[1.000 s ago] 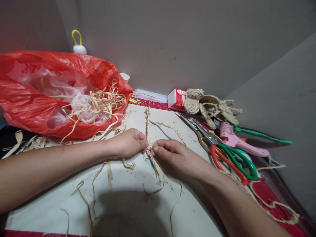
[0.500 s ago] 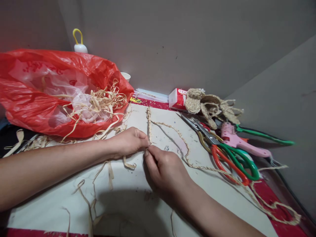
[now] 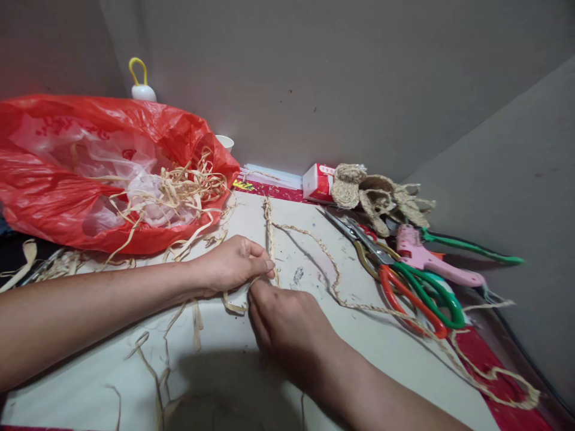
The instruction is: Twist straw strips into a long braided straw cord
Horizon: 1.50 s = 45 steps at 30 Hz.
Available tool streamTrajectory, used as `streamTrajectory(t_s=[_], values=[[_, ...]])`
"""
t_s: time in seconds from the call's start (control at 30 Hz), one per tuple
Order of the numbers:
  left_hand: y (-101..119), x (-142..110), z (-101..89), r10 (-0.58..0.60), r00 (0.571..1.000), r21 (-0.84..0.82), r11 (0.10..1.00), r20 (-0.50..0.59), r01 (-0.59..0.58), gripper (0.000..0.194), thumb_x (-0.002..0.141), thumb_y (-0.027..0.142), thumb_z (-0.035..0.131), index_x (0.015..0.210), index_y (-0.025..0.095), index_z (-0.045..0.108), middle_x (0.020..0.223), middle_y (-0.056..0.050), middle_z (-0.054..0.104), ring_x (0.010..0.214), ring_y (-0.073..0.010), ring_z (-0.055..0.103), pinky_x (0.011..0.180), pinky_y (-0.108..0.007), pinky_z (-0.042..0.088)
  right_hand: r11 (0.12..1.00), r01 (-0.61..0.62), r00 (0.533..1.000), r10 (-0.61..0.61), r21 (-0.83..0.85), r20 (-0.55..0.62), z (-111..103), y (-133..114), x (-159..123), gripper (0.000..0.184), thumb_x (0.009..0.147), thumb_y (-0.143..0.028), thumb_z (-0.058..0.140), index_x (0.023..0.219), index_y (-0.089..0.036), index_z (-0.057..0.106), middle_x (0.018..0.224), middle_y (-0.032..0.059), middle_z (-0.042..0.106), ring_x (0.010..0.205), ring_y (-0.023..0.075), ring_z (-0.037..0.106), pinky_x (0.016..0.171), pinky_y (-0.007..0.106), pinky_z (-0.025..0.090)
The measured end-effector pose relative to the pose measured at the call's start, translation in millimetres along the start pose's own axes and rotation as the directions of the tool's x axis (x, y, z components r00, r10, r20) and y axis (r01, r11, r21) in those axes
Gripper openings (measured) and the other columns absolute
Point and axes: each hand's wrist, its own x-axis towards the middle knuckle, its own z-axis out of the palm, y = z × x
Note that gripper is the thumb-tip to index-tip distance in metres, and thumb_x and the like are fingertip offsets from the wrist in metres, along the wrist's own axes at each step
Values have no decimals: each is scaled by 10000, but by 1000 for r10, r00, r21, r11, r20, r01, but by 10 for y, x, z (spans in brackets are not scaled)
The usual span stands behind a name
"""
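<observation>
A thin braided straw cord (image 3: 270, 236) runs up the white board from my fingers, and a longer length of it curves off to the right. My left hand (image 3: 238, 263) pinches the lower end of the braid between thumb and forefinger. Just below and touching close by, my right hand (image 3: 287, 326) is closed with its back toward me, holding a straw strand at its fingertips; most of that strand is hidden by the fingers. Loose straw strands (image 3: 155, 371) trail over the board at the lower left.
At left lies a red plastic bag (image 3: 103, 239) with straw strands inside. Scissors (image 3: 411, 293), a pink glue gun (image 3: 431, 260), woven straw pieces (image 3: 375, 191) and a red-and-white packet (image 3: 317, 182) are at right. A white cup (image 3: 225, 142) stands behind the bag.
My right hand has turned over and shifted slightly left and down from the braid's end. My left hand keeps its pinch. The whole view has shifted a little.
</observation>
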Motion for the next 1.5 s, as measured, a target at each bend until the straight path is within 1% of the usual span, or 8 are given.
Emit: streamTrajectory(t_s=[0.13,0.23,0.3,0.4,0.63,0.97,1.23,1.5], values=[[6,-7,-29,28,999,21,999,19,-28,169,782,239,558,690,110,618,355,101,317,341,-30,185,401,-196,143,945,158,944,-230,286,239,-293,-82,-99,136,754,-60,494,700,-160,569,636,19,618,501,111,471,474,251,255],[10,-5,-44,39,999,11,999,33,-40,162,762,254,586,678,116,603,391,89,381,351,-29,228,406,-191,158,733,-90,913,-210,674,350,-551,48,-161,170,827,-286,557,693,-188,591,557,-37,538,469,80,428,432,198,279],[16,-8,-45,43,998,6,999,38,-43,183,753,267,601,646,120,580,420,75,430,365,-30,269,410,-186,173,553,-203,978,80,808,191,-592,238,-135,337,874,-392,487,611,-185,530,494,-45,449,440,77,377,418,197,283],[13,-10,-44,38,998,-3,999,40,-38,206,764,282,597,633,126,568,416,77,425,370,-31,280,413,-181,194,371,-252,847,532,894,18,-453,509,1,325,852,-448,525,666,-182,542,559,-34,493,465,77,387,440,199,310],[-103,48,-88,154,967,-31,988,204,-151,238,803,320,544,660,130,560,637,-11,610,553,-67,492,550,-177,357,-78,-405,900,144,911,412,-242,466,148,291,783,-432,633,791,-145,587,669,11,569,584,103,526,518,203,411],[-77,61,-143,131,966,266,945,222,-189,249,816,329,479,727,127,596,590,34,488,504,-64,340,473,-180,257,196,-437,899,72,878,432,-204,547,123,391,857,-530,487,732,-163,535,524,-89,276,431,55,201,376,191,158],[27,37,-141,182,963,435,864,201,-254,207,801,246,455,624,145,493,537,56,361,506,-69,309,477,-187,246,-136,-490,865,44,861,499,-161,523,167,339,794,-408,585,583,-178,453,427,-109,301,359,31,137,332,176,98],[52,-23,-23,17,996,386,921,90,-51,163,741,201,391,613,168,486,445,57,330,390,-71,265,396,-216,184,-164,-424,845,283,891,454,-118,339,170,274,761,-351,556,562,-174,489,362,-111,301,310,25,154,310,166,107]])
